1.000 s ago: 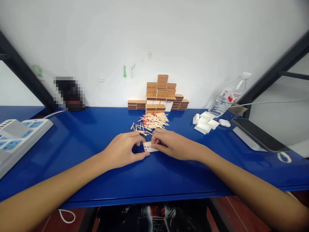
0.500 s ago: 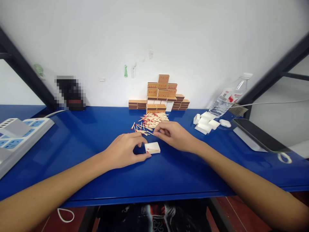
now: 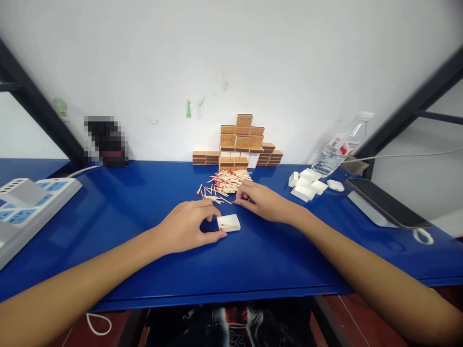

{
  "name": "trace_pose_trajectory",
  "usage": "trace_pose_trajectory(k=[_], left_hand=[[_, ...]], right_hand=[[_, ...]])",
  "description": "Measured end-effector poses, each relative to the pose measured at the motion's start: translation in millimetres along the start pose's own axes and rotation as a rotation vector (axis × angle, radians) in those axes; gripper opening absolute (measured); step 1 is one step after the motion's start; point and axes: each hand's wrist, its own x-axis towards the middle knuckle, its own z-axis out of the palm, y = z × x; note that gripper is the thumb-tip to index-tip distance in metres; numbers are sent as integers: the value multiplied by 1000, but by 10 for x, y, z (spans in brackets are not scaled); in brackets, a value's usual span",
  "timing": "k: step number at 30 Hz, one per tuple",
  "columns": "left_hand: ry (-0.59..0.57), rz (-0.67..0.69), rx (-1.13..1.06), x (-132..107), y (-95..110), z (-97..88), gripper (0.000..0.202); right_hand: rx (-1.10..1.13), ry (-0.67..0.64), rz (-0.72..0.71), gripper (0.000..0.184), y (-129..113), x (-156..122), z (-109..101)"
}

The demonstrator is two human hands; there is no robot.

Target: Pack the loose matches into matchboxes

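A small white matchbox tray (image 3: 231, 220) lies on the blue table with a few red-tipped matches along its near side. My left hand (image 3: 193, 222) steadies the tray's left end between thumb and fingers. Just beyond the tray, my right hand (image 3: 258, 200) is closed in a pinch, with a match's red tip (image 3: 233, 202) showing at its fingertips. The rest of that match is hidden by the fingers. A heap of loose matches (image 3: 229, 182) spreads behind both hands, with a few stray ones at its left.
Stacked brown matchboxes (image 3: 243, 140) stand against the wall. To the right are several white empty trays (image 3: 306, 185), a white earbud case (image 3: 335, 185), a tilted water bottle (image 3: 334, 149) and a phone (image 3: 388, 201). A power strip (image 3: 68, 189) sits at left.
My right hand has shifted slightly right, away from the stray match by its fingertips. The left hand and the tray keep their places.
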Motion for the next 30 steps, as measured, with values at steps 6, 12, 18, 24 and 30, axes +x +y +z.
trace_pose_trajectory(k=[6,12,18,24,30], left_hand=[[67,-20,-13,1,-17,16,30],[59,-21,-8,8,-23,18,29],[42,-5,-11,-5,-11,0,31],[34,33,3,-7,-20,-9,31],[37,23,0,-2,-36,-6,32]], right_hand=[[133,31,-56,17,-282,-79,-35],[143,-48,-99,15,-478,-123,-41],[-31,22,-6,14,13,-130,-318],[77,-193,-2,22,332,-150,-413],[62,-201,62,18,274,-142,-348]])
